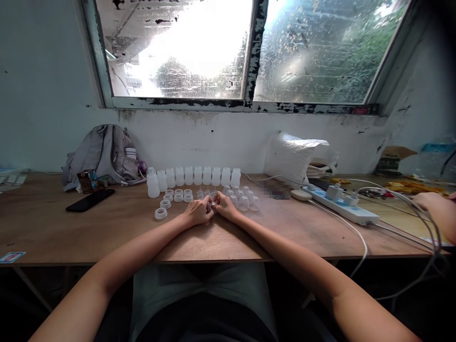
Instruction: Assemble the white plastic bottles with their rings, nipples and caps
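My left hand (198, 212) and my right hand (227, 207) meet in the middle of the table, fingers closed in a pinch. Between their fingertips is a small white bottle ring (214, 204), mostly covered by the fingers. Just behind the hands lie several clear bottle nipples (200, 194), partly hidden. To the left of my left hand are several white screw rings (161, 213). Clear dome caps (243, 204) stand in rows beside my right hand. A row of frosted baby bottles (188, 175) lines the back; the leftmost one (153, 184) has a top on.
A grey backpack (103, 154), small brown carton (87, 182) and black phone (90, 200) are on the left. At right lie a white plastic bag (285, 159), a power strip (342, 206) and loose cables. Another person's hand (432, 206) reaches in at the far right.
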Available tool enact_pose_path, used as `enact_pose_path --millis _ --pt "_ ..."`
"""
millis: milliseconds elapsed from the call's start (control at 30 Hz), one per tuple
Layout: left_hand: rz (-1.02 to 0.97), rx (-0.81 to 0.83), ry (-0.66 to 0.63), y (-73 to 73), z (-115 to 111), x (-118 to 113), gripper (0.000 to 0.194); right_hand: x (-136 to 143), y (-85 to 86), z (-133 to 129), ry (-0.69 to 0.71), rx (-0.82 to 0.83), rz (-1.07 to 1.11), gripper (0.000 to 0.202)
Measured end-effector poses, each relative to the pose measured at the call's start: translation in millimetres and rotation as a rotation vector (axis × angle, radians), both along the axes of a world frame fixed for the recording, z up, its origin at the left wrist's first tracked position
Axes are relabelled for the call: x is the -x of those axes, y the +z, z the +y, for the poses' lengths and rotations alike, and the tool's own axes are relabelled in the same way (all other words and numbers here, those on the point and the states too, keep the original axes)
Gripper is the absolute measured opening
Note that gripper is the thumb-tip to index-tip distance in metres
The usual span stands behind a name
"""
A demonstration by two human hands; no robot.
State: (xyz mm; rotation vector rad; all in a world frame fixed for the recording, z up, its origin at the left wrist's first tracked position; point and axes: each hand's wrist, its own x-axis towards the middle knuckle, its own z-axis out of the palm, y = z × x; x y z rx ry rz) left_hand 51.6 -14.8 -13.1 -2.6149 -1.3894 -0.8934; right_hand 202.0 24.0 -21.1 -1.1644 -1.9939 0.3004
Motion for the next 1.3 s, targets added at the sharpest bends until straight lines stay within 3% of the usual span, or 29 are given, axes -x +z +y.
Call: enact_pose_path --millis 167,333,533,767,900,1133,1300 --pt "-0.129 0.057 0.029 1.5 6 -2 0.023 1 3.9 -6 -0.002 -0.032 0.080 0.008" --pt "-0.311 0.068 0.039 0.7 20 11 0.019 1 11.7 -19 0.204 0.033 0.134 0.025" --pt "-0.548 0.312 -0.154 -4.9 36 26 0.018 3 11.1 -17 0.144 0.002 0.107 0.024" --pt "-0.667 0.501 -0.228 -2.4 33 22 0.013 3 7.1 -16 0.200 -0.088 0.008 0.019" --pt "-0.637 0.516 -0.222 4.2 26 22 0.029 4 3.0 -13 0.179 -0.156 -0.049 0.017" --pt "-0.253 0.239 -0.041 5.1 24 25 0.040 7 -0.9 -18 0.146 -0.156 -0.165 0.019" --pt "-0.227 0.231 -0.080 5.3 32 27 0.043 11 3.2 -22 0.203 -0.137 -0.113 0.022"
